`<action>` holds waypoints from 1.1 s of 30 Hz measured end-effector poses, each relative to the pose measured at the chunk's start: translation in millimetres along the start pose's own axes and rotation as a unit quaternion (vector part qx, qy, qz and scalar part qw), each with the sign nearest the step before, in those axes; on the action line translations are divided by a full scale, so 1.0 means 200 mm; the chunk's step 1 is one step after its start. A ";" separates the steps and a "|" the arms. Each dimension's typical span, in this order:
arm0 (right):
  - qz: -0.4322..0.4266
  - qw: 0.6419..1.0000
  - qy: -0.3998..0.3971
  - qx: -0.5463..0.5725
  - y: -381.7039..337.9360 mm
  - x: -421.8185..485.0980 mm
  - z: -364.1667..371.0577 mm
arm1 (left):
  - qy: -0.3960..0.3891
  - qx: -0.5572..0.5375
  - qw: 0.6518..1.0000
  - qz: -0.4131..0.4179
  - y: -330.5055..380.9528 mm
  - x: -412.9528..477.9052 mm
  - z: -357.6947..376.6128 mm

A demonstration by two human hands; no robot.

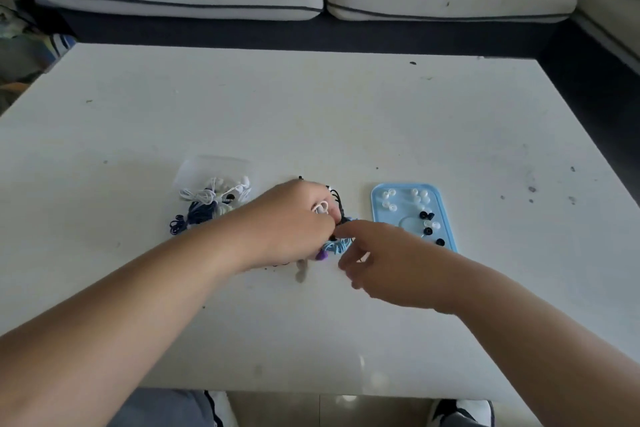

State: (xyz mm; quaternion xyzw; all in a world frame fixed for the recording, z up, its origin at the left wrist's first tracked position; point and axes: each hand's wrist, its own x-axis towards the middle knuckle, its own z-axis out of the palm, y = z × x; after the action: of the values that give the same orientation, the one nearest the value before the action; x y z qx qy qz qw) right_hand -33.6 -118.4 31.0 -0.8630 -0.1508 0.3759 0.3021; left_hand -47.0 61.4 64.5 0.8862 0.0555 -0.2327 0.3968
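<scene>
Left hand [294, 218] knuckles-up, clamped on tangled black-and-white earphone cords [337, 201]. Right hand [384, 263] fingertips at coiled light-blue cable [334, 246], grip unclear. Pale blue plastic tray [388, 222] near right; white tabletop [311, 114] open beyond.

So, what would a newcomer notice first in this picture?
First, the two hands meeting at the middle of the white table: the left hand grips a tangle of earphone cables, and the right hand reaches to it. Right of them lies a light blue tray with white and black ear tips.
</scene>
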 end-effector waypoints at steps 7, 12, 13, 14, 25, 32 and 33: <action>-0.088 0.934 -0.055 0.341 -0.02 -0.06 -0.09 | -0.022 -0.383 0.923 0.005 0.06 -0.03 -0.10; -0.120 0.884 -0.085 0.444 -0.03 -0.06 -0.09 | -0.020 -0.471 0.882 0.020 0.09 -0.05 -0.10; -0.124 0.877 -0.081 0.458 -0.04 -0.06 -0.09 | -0.013 -0.490 0.871 0.021 0.09 -0.05 -0.10; -0.125 0.869 -0.073 0.472 -0.05 -0.06 -0.10 | -0.006 -0.506 0.862 0.026 0.10 -0.05 -0.10; -0.114 0.865 0.058 0.484 -0.04 -0.04 -0.13 | 0.078 -0.375 0.919 0.090 0.07 -0.02 -0.08; -0.135 0.899 0.164 0.383 -0.05 -0.06 -0.12 | 0.086 -0.272 0.954 0.090 0.05 -0.02 -0.06; -0.137 0.890 0.164 0.403 -0.05 -0.06 -0.12 | 0.086 -0.280 0.952 0.085 0.05 -0.02 -0.06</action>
State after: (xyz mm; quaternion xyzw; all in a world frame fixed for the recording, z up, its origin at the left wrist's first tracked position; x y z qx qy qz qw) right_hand -24.2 -126.1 56.7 -0.6870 -0.0515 0.2128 0.6928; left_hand -42.7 63.8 80.6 0.7574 0.0765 -0.0960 0.6413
